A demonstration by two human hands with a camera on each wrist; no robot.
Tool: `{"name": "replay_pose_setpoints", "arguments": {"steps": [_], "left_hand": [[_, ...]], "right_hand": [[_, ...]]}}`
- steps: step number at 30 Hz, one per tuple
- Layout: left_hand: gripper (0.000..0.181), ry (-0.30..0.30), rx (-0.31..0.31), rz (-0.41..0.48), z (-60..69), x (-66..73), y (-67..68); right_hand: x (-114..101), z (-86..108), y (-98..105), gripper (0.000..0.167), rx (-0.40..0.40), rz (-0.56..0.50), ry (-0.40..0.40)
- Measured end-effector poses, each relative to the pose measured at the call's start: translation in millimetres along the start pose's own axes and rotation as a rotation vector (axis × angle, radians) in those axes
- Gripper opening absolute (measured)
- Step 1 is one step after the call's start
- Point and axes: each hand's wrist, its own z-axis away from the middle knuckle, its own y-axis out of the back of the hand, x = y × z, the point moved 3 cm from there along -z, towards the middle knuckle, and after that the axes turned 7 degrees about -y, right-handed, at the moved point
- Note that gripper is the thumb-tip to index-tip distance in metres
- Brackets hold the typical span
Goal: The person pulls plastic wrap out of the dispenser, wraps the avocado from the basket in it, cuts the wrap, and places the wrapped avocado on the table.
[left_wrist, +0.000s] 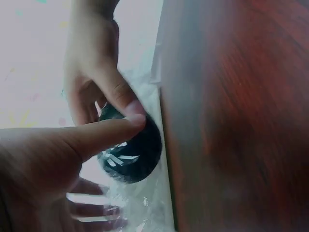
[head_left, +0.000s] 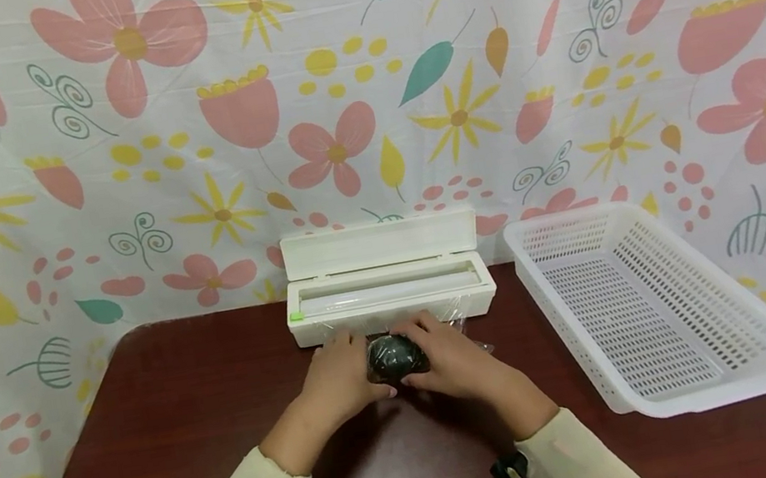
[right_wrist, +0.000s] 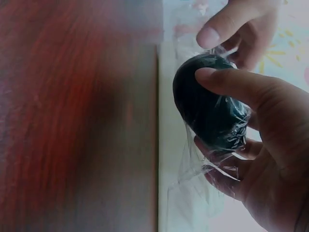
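Note:
Above the front of the cling film dispenser, a dark egg-shaped object is held between two hands. Clear film covers it, with shiny wrinkles and loose folds showing in the right wrist view on the object. My left hand grips its left side, the thumb lying along the near face. From the other side my right hand holds it, thumb pressed on the dark surface and fingers curled behind among loose cling film. The far side of the object is hidden.
The dispenser's white lid stands raised against the flowered cloth, and a film roll lies inside. A white perforated plastic basket sits at the right of the dark red-brown table.

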Motion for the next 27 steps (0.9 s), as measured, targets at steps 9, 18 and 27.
{"name": "replay_pose_setpoints", "arguments": {"steps": [9,18,27], "left_hand": [[0.093,-0.222,0.123,-0.034,-3.5,12.7,-13.5],[0.085,-0.271,0.245,-0.112,-11.9,7.7,-24.9],[0.081,-0.288,0.277,-0.071,-17.9,-2.5,-25.0]], "right_hand": [[6,-3.1,4,0.068,-0.077,-0.077,-0.095],[11,-3.5,12,0.063,-0.020,-0.145,-0.070],[10,3.4,12,0.074,0.133,-0.005,0.049]]}}
